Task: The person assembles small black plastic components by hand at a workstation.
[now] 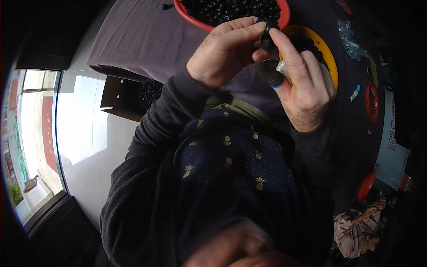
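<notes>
A small rounded black part sits pinched in the fingers of my left hand, near the rim of a red basin. The forefinger of my right hand rests against that part from the other side. My right thumb wears a dark, worn finger cover with a blue edge. Between this thumb and the curled fingers is a small white-wrapped piece; its exact kind is hidden. Many glossy black ring-like pieces fill the red basin.
A yellow basin with black bits stands behind my right hand on the dark cloth. Clear plastic wrap and red dishes lie farther right. Below the table's left side is a cardboard box. Another person sits at lower right.
</notes>
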Demonstrator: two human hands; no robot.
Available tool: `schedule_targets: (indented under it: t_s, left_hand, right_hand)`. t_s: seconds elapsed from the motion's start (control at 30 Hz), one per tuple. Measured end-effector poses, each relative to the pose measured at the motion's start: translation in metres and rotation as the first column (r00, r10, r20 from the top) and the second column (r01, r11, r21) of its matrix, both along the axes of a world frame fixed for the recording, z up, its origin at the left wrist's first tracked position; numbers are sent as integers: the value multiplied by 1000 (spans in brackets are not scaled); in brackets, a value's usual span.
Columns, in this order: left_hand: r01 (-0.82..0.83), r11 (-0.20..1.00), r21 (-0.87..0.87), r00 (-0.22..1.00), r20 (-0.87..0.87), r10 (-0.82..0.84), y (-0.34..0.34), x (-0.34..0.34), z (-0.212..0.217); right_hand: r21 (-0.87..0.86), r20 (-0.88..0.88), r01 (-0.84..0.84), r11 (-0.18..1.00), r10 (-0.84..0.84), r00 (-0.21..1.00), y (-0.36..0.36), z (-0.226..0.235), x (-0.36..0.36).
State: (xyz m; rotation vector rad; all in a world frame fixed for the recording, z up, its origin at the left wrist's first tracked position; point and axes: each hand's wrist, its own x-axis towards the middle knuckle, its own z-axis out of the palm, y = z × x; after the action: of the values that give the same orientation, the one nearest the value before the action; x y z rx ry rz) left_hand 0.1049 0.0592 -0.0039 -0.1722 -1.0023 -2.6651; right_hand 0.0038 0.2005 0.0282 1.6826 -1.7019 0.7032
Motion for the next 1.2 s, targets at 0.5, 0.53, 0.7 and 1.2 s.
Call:
schedule_targets:
  t_s: [0.5, 0.53, 0.7, 1.2]
  left_hand:
    - [-54, 994, -96, 996, -79, 47, 8, -1, 4]
    - [-53, 994, -97, 996, -79, 45, 9, -1, 5]
    - [-116, 983, -143, 993, -45, 111, 14, 0, 8]
    - [-142, 976, -168, 989, 10, 145, 19, -1, 9]
  right_hand:
    - [-54, 125, 50, 997, -43, 991, -9, 10, -5]
    - [-4, 123, 74, 997, -73, 990, -8, 11, -8]
    - [65, 142, 103, 993, -111, 984, -5, 19, -5]
    - [108, 154, 88, 990, -104, 983, -1, 20, -6]
